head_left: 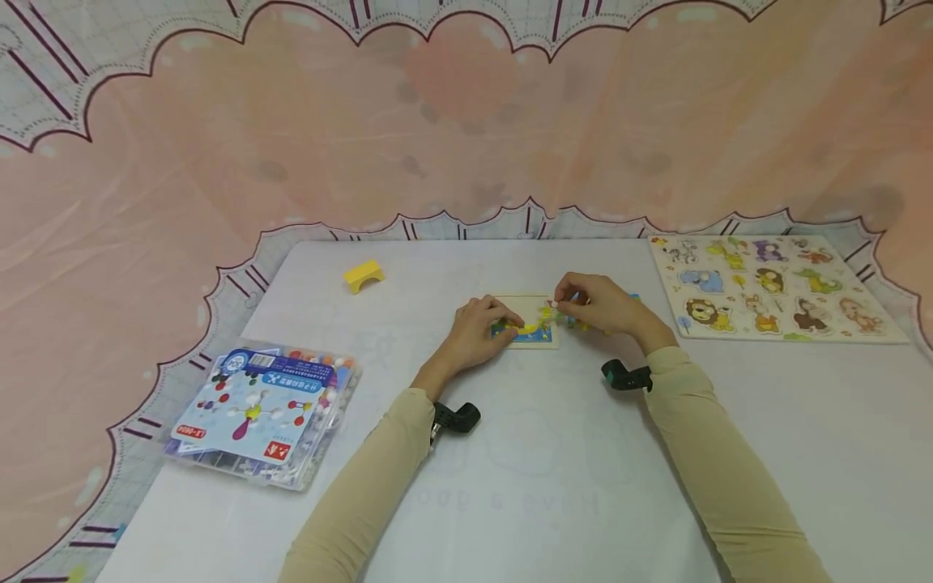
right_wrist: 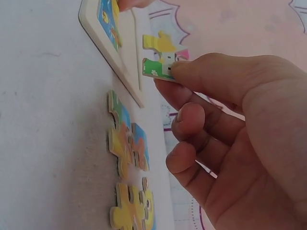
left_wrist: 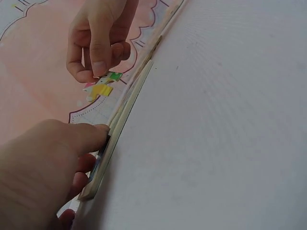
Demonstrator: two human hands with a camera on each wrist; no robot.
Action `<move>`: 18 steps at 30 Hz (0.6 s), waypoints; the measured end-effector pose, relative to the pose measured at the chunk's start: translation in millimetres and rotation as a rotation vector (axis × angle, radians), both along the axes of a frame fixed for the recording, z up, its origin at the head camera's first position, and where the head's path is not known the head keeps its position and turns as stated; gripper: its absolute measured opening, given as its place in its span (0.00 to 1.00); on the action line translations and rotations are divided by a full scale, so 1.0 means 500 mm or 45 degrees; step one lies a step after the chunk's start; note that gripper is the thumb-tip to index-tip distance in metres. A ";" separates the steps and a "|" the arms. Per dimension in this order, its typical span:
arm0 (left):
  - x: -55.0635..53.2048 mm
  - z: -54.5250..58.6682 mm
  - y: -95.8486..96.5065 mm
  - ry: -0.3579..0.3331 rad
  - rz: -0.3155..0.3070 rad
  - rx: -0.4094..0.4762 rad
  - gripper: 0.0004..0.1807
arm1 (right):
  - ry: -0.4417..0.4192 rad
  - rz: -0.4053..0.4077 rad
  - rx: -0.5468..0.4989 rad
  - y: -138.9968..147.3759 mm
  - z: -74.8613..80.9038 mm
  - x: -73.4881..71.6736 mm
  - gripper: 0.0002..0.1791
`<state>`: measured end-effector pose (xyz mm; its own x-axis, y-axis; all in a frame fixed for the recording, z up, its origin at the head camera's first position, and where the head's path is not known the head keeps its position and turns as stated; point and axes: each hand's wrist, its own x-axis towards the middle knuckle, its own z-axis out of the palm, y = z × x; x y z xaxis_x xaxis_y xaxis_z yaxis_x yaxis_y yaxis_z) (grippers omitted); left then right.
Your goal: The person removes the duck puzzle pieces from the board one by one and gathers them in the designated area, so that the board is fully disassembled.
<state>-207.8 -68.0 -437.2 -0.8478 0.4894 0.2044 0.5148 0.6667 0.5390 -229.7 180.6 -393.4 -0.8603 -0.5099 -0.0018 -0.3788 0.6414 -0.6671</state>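
Note:
My left hand (head_left: 475,330) grips the left part of a small wooden puzzle tray (head_left: 519,306), its thumb at the near edge in the left wrist view. Blue and yellow picture pieces fill the tray's near part; bare wood shows behind them. Above the tray's right side, my right hand (head_left: 603,304) pinches a jigsaw piece (right_wrist: 160,55) between thumb and index finger. That piece is yellow, green and white with a bit of pink. Its other fingers are loosely bent. Several loose jigsaw pieces (right_wrist: 127,206) lie on the table just right of the tray, partly under the right hand.
A clear plastic case (head_left: 331,425) with a blue printed card stands at the left. Farther back sits a yellow arch block (head_left: 363,276). A large animal puzzle board (head_left: 891,332) lies at the back right. Behind the white table (head_left: 525,534) hangs a pink patterned cloth (head_left: 328,146).

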 end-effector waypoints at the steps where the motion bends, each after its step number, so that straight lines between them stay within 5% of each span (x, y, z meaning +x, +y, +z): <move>1: 0.001 -0.001 -0.001 0.002 0.000 0.003 0.09 | 0.001 0.002 0.001 0.001 -0.001 -0.001 0.07; 18: 0.001 -0.006 -0.002 0.001 0.004 -0.007 0.09 | -0.013 -0.038 0.032 0.055 0.010 -0.004 0.09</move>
<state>-207.4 -69.0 -440.3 -0.8490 0.4882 0.2024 0.5135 0.6713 0.5345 -231.8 208.2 -388.4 -0.8751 -0.4833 -0.0231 -0.3521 0.6689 -0.6547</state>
